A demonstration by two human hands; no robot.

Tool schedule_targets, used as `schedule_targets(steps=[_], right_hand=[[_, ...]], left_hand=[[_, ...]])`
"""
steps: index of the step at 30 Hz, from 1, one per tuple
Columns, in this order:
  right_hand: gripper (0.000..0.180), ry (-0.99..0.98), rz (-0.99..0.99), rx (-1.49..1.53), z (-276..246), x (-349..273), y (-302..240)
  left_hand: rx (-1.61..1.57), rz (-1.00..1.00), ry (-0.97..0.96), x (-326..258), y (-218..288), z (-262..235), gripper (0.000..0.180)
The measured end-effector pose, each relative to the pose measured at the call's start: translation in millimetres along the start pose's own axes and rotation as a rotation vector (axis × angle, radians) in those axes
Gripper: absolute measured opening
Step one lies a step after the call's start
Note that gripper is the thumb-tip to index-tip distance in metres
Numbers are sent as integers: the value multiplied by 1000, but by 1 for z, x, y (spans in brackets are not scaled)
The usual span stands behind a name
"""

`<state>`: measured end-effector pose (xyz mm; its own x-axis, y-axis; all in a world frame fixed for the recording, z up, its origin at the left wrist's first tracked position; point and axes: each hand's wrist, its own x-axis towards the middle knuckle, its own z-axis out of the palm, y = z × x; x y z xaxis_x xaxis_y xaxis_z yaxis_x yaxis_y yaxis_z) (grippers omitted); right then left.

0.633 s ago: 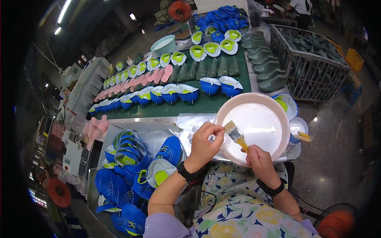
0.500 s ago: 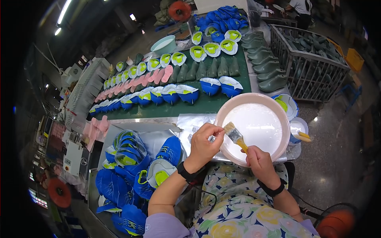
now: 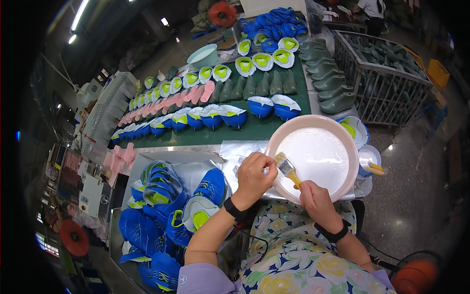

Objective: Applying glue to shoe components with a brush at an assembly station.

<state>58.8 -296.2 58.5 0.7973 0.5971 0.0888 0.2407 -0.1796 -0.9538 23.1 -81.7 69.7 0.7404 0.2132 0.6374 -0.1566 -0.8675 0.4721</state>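
The right hand clamps fingers round a brush; the left hand pinches its fingers together by the bristles. The basin crowds the surface's near edge.

Dim margins, glowing tube light — fisheye distortion

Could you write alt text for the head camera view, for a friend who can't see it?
A person's right hand holds a yellow-handled flat brush over a round pale-pink basin of white liquid, left hand pinched beside the bristles. Blue fabric shoe uppers lie heaped at left; more line a green table beyond, near pink insoles.
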Motion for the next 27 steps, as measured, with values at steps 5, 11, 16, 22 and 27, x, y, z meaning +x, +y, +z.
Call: schedule_targets(steps=[5, 11, 16, 22, 27], right_hand=[[31, -32, 88, 23, 10, 6, -1], [38, -22, 76, -19, 19, 10, 11], [40, -35, 136, -3, 21, 11, 9], [41, -22, 256, 145, 10, 5, 8], [43, -68, 337, 527, -9, 8, 4]], left_hand=[[19, -96, -24, -6, -13, 8, 5], [20, -145, -72, -16, -26, 19, 7], [36, -119, -68, -19, -32, 22, 7], [145, -434, 134, -31, -124, -2, 8], [141, -657, -163, -37, -110, -4, 13]])
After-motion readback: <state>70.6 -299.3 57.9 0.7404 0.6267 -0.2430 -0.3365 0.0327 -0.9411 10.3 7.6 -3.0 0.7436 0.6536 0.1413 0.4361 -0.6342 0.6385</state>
